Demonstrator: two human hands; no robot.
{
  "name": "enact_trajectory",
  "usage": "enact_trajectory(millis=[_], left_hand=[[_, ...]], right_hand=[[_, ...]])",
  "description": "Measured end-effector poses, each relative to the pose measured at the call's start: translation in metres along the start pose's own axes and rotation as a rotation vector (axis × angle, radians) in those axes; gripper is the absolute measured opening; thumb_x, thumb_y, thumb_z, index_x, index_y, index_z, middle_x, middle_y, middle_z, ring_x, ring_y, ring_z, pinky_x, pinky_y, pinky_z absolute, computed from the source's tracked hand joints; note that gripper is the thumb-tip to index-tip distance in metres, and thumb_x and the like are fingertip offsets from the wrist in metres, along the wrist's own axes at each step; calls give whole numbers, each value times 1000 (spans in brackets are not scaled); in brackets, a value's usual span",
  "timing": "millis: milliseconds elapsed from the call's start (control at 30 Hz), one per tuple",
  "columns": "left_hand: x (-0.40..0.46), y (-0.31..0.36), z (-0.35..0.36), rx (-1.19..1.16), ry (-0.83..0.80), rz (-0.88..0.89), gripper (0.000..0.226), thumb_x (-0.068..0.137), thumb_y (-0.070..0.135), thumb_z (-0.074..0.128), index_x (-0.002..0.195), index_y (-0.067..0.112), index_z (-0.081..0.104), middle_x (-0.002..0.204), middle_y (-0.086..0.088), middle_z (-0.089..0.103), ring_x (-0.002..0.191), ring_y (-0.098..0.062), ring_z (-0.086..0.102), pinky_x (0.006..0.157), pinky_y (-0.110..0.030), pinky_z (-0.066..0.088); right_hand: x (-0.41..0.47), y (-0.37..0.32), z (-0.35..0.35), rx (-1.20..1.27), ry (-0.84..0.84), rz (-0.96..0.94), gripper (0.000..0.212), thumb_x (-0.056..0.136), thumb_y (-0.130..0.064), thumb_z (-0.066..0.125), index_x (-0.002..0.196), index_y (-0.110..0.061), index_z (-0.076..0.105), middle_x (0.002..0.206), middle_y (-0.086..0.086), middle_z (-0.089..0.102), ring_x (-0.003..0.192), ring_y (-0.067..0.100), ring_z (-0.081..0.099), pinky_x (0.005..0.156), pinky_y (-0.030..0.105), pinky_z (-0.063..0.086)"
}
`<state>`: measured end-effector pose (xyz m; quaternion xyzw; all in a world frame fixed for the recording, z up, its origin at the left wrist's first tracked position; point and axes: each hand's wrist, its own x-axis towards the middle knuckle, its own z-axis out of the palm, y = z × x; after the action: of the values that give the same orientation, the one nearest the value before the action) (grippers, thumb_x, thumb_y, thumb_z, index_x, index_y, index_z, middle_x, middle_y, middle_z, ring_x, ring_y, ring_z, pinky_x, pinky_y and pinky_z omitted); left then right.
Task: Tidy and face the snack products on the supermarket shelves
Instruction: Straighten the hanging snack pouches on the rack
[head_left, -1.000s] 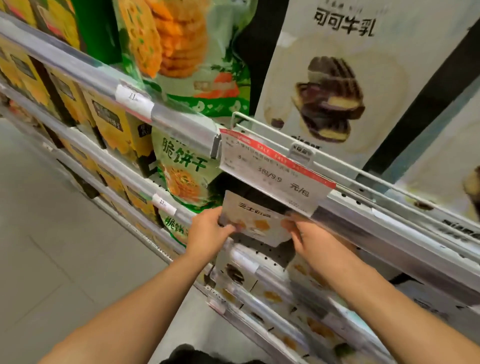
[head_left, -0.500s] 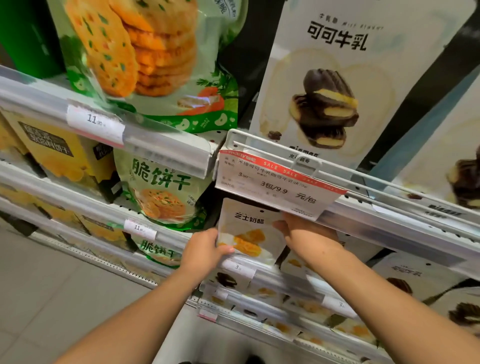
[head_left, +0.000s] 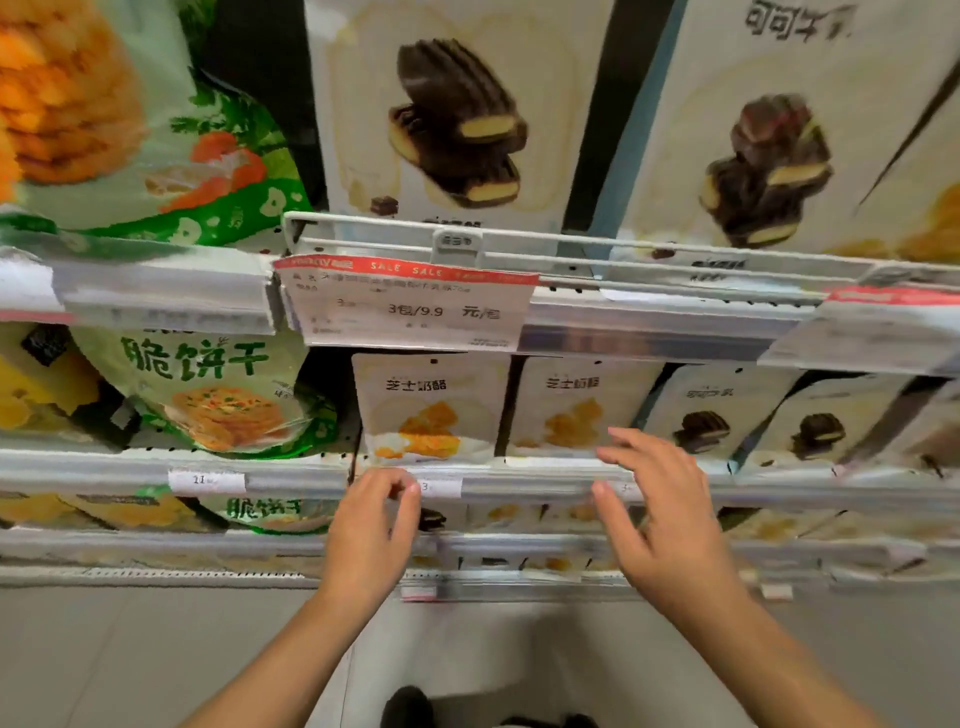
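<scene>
You no longer hold the cheese snack pouch (head_left: 430, 408): it stands upright on the shelf (head_left: 291, 470), facing out. Your left hand (head_left: 371, 530) hangs below it with fingers loosely curled; your right hand (head_left: 660, 514) spreads open, off the pouch.

Grey tiled floor (head_left: 130, 654) is running beneath the fixture, faint joint lines showing. Tiered metal shelving is spanning the view, its pale front rails (head_left: 649, 332) carrying price strips, a white wire fence (head_left: 519, 244) edging the upper tier, and perforated shelf decks showing behind it. A red-topped sale card (head_left: 410, 306) is hanging from the upper rail under even, soft indoor light.
</scene>
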<state>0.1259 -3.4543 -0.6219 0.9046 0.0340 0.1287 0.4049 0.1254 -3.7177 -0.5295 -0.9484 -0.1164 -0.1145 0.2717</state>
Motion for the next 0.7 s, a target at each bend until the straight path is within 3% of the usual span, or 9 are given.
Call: enact_trajectory(millis=[100, 167, 267, 333, 433, 533, 633, 700], left_hand=[[-7, 42, 29, -24, -263, 82, 17, 96, 27, 54, 81, 34, 57, 69, 12, 59, 67, -5, 56, 59, -24, 43], [-10, 73, 46, -23, -379, 180, 22, 96, 28, 54, 77, 39, 53, 65, 17, 56, 65, -4, 54, 57, -18, 37], [-23, 142, 90, -28, -531, 340, 18, 96, 30, 53, 80, 39, 55, 68, 21, 57, 69, -3, 56, 60, -15, 37], [-36, 192, 121, -71, -608, 393, 18, 96, 33, 53, 79, 37, 59, 71, 20, 61, 73, -3, 57, 61, -15, 39], [-62, 264, 167, -129, -682, 494, 18, 95, 37, 52, 80, 38, 61, 75, 21, 62, 75, -2, 58, 62, -14, 41], [-87, 316, 206, -183, -748, 532, 18, 94, 38, 52, 79, 36, 63, 75, 14, 64, 70, -7, 58, 63, -20, 45], [-105, 349, 237, -133, -815, 542, 18, 94, 35, 55, 81, 30, 67, 73, 6, 67, 68, -10, 61, 70, -38, 53], [-109, 360, 255, -125, -841, 547, 18, 93, 38, 55, 81, 33, 67, 73, 8, 68, 68, -7, 62, 69, -40, 54]], right_hand=[[-55, 40, -24, 170, 107, 286, 30, 88, -16, 66, 109, -36, 59, 117, -21, 57, 111, -4, 51, 98, 28, 41], [-86, 63, -36, 269, 182, 448, 37, 86, -12, 68, 99, -45, 58, 108, -29, 59, 103, -9, 54, 87, 16, 42], [-149, 106, -73, 385, 291, 673, 29, 86, -17, 69, 88, -46, 64, 94, -33, 66, 88, -10, 60, 70, 3, 41], [-194, 132, -102, 442, 405, 765, 24, 85, -21, 70, 87, -45, 68, 87, -23, 70, 79, -3, 65, 66, 6, 45], [-255, 168, -145, 472, 555, 842, 23, 82, -26, 71, 90, -48, 67, 83, -9, 73, 80, 12, 69, 72, 20, 53], [-301, 201, -194, 465, 664, 862, 19, 84, -22, 70, 89, -40, 69, 81, -3, 74, 78, 14, 70, 74, 34, 56], [-326, 231, -248, 427, 744, 843, 13, 84, -26, 68, 90, -37, 68, 82, -3, 73, 77, 12, 70, 72, 31, 56], [-334, 253, -283, 377, 778, 821, 12, 83, -29, 67, 92, -38, 67, 82, -6, 74, 77, 9, 69, 70, 27, 55]])
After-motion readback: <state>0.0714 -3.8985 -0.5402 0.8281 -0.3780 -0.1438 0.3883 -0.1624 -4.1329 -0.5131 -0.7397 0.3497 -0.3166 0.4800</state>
